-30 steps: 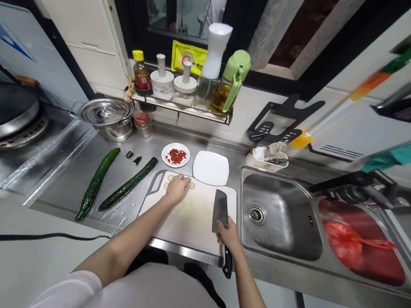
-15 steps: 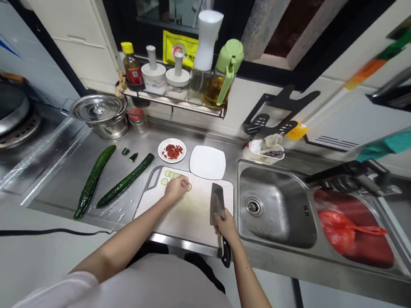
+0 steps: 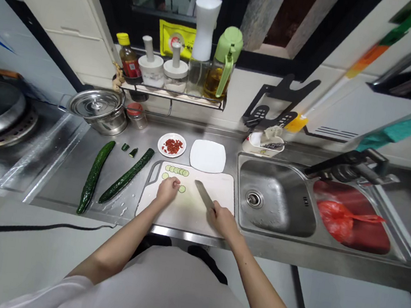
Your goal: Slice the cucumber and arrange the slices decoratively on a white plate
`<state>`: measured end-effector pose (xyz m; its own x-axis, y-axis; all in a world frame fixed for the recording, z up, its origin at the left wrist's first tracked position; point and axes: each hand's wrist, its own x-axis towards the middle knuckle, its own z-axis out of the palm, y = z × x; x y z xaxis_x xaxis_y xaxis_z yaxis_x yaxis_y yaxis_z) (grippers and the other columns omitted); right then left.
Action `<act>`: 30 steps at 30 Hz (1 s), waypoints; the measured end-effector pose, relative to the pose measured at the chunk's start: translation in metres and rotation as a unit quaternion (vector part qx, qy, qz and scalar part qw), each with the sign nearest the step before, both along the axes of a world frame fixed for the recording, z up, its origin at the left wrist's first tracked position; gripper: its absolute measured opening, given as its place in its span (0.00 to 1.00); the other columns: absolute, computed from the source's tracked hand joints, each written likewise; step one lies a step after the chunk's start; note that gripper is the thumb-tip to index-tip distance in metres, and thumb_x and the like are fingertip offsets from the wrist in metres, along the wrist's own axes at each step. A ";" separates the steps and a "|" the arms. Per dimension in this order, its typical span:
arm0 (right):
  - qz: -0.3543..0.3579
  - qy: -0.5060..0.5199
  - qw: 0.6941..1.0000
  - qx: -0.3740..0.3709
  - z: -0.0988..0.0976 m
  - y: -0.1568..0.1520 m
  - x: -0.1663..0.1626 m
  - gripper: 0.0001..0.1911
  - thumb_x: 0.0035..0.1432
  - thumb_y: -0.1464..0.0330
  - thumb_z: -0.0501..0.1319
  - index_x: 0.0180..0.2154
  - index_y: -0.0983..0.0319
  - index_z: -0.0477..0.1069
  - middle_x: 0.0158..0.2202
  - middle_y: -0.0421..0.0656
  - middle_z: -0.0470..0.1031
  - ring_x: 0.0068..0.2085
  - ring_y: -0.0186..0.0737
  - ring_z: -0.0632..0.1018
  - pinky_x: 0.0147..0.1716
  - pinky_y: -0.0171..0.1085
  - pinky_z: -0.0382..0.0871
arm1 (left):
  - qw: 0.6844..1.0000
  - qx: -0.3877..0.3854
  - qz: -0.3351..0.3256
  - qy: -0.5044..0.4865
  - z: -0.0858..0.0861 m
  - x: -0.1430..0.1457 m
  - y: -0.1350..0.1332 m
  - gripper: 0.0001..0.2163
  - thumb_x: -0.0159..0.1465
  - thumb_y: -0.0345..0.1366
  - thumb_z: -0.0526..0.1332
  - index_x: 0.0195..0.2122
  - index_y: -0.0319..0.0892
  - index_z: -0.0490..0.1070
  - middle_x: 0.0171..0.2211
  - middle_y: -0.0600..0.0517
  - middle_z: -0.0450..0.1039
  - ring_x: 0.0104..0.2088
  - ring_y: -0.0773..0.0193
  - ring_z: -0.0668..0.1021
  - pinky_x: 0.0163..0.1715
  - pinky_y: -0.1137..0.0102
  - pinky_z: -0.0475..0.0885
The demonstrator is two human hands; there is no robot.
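Observation:
My right hand (image 3: pixel 222 218) grips a cleaver (image 3: pixel 204 194) by its handle, blade pointing up and left above the white cutting board (image 3: pixel 189 218). On the left part of the board, my left hand (image 3: pixel 167 190) has its fingers curled together; whatever they may hold is hidden. A single cucumber slice (image 3: pixel 182 189) lies just right of those fingertips. Several more cucumber slices (image 3: pixel 177 170) form an overlapping row behind the hand, with another slice (image 3: pixel 164 175) in front of that row. Left of the board rest two whole-looking cucumbers, one nearer (image 3: pixel 125 177) and one farther (image 3: pixel 95 177).
Behind the board stand a plate of chopped red pieces (image 3: pixel 173 146) and a square white plate (image 3: pixel 208 156). Two cucumber ends (image 3: pixel 133 152) lie at left. The sink (image 3: pixel 279 200) adjoins on the right, with a red bag (image 3: pixel 335 222). A steel pot (image 3: pixel 99 111) stands back left.
My left hand has drawn left and toward me, exposing more of the slice row. The cleaver's blade has swung left, from nearly upright to slanting across the board.

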<state>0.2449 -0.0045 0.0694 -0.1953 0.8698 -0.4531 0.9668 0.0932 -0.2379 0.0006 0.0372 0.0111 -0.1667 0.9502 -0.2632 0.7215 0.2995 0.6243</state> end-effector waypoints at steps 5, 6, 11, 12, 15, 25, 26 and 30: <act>0.098 -0.050 0.993 -0.032 0.017 -0.015 -0.021 0.11 0.67 0.69 0.47 0.47 0.61 0.64 0.36 0.49 0.78 0.37 0.43 0.78 0.33 0.34 0.59 | 1.000 -0.006 -0.001 -0.012 -0.004 -0.005 0.003 0.06 0.57 0.30 0.62 0.35 0.42 0.75 0.33 0.52 0.76 0.35 0.65 0.76 0.37 0.72 0.68; 0.107 -0.051 0.992 -0.035 0.019 -0.016 -0.024 0.12 0.67 0.69 0.46 0.47 0.62 0.64 0.37 0.49 0.78 0.38 0.43 0.78 0.34 0.34 0.59 | 1.000 -0.013 0.002 -0.021 -0.003 -0.006 0.004 0.06 0.56 0.30 0.62 0.35 0.42 0.75 0.33 0.53 0.76 0.34 0.65 0.75 0.36 0.73 0.68; 0.123 -0.060 0.990 -0.033 0.022 -0.015 -0.030 0.12 0.67 0.69 0.47 0.48 0.62 0.64 0.38 0.50 0.78 0.39 0.44 0.78 0.34 0.35 0.61 | 0.999 -0.029 0.015 -0.043 -0.003 -0.008 0.006 0.05 0.56 0.30 0.63 0.34 0.42 0.75 0.32 0.53 0.76 0.32 0.67 0.75 0.34 0.74 0.67; 0.123 -0.062 0.990 -0.033 0.021 -0.015 -0.031 0.12 0.67 0.70 0.47 0.48 0.63 0.64 0.38 0.50 0.78 0.39 0.44 0.78 0.34 0.35 0.61 | 0.999 -0.029 0.016 -0.043 -0.004 -0.008 0.006 0.06 0.56 0.30 0.63 0.34 0.42 0.75 0.32 0.53 0.76 0.32 0.67 0.75 0.33 0.74 0.67; 0.120 -0.067 0.990 -0.033 0.020 -0.015 -0.033 0.12 0.67 0.70 0.47 0.48 0.63 0.64 0.38 0.51 0.78 0.40 0.45 0.78 0.34 0.36 0.62 | 0.999 -0.028 0.017 -0.043 -0.005 -0.008 0.007 0.06 0.56 0.30 0.63 0.34 0.42 0.75 0.32 0.53 0.77 0.33 0.67 0.75 0.33 0.74 0.67; 0.124 -0.084 0.988 -0.037 0.021 -0.015 -0.039 0.13 0.67 0.72 0.46 0.50 0.63 0.63 0.38 0.52 0.78 0.41 0.46 0.79 0.35 0.37 0.64 | 0.998 -0.032 0.021 -0.042 -0.008 -0.009 0.008 0.06 0.55 0.31 0.64 0.34 0.43 0.75 0.32 0.54 0.77 0.33 0.66 0.76 0.34 0.74 0.67; 0.124 -0.085 0.988 -0.038 0.022 -0.015 -0.039 0.13 0.66 0.72 0.46 0.50 0.63 0.63 0.38 0.52 0.78 0.41 0.46 0.79 0.35 0.37 0.64 | 0.998 -0.033 0.020 -0.043 -0.007 -0.009 0.008 0.06 0.55 0.31 0.64 0.34 0.43 0.75 0.31 0.54 0.77 0.33 0.66 0.76 0.34 0.74 0.67; 0.122 -0.084 0.988 -0.043 0.021 -0.014 -0.040 0.13 0.66 0.74 0.47 0.50 0.63 0.63 0.38 0.52 0.77 0.41 0.46 0.79 0.36 0.37 0.64 | 0.998 -0.035 0.021 -0.042 -0.006 -0.008 0.008 0.05 0.55 0.31 0.64 0.34 0.43 0.75 0.31 0.54 0.77 0.32 0.67 0.75 0.34 0.74 0.67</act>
